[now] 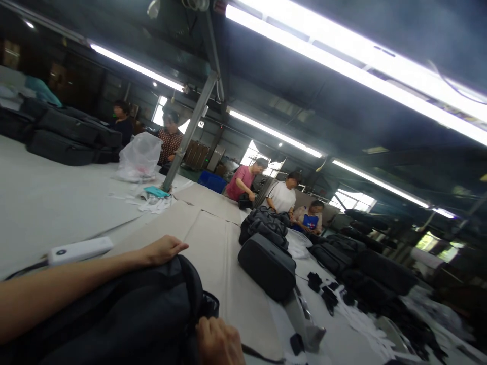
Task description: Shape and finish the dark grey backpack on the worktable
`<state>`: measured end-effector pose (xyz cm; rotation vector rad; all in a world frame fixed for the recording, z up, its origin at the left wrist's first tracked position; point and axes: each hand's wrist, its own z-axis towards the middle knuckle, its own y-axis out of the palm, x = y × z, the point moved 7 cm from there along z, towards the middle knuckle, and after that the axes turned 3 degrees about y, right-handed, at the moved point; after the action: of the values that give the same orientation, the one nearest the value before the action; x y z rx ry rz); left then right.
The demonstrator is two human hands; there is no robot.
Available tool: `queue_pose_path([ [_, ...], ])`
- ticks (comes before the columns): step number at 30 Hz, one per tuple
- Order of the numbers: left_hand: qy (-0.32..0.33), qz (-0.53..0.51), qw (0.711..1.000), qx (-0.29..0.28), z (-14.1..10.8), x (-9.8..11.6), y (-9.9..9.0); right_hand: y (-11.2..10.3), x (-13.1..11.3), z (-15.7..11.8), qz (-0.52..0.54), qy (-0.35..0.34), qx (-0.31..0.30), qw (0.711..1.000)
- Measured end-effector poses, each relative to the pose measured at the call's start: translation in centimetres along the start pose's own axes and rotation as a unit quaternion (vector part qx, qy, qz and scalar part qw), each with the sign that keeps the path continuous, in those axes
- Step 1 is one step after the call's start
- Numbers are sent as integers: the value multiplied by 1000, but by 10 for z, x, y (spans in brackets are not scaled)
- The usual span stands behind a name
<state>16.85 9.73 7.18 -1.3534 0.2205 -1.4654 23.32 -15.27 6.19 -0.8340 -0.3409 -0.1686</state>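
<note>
Spreading widest, the pale tabletop [205, 233] bears the black bag [140, 309] toward its near edge, a white device [81, 250] beyond, the left hand [163, 250] atop the bag (its grip I cannot tell), the right hand [219, 340] curled narrow, holding the bag's end.

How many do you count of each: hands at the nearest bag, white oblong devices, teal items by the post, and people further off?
Hands, left and right: 2
White device: 1
Teal item: 1
People further off: 5
Total: 9
</note>
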Motion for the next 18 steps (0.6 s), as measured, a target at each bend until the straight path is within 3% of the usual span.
queue_pose_path([
  [2,10,35,999,2,-1,9,-15,-6,8,18,35,-4,-16,999],
  [5,64,80,995,-1,-4,47,-31,-10,14,35,64,-11,-40,997],
  [8,147,116,982,-41,-10,93,-20,-16,15,46,81,-22,-32,996],
  [10,179,147,970,-77,-14,111,-3,-23,15,53,79,-34,-23,996],
  [15,205,190,953,-115,-15,115,20,-32,7,54,50,-57,-25,997],
  [18,214,192,951,-114,-16,113,21,-23,-6,30,-26,-47,34,998],
])
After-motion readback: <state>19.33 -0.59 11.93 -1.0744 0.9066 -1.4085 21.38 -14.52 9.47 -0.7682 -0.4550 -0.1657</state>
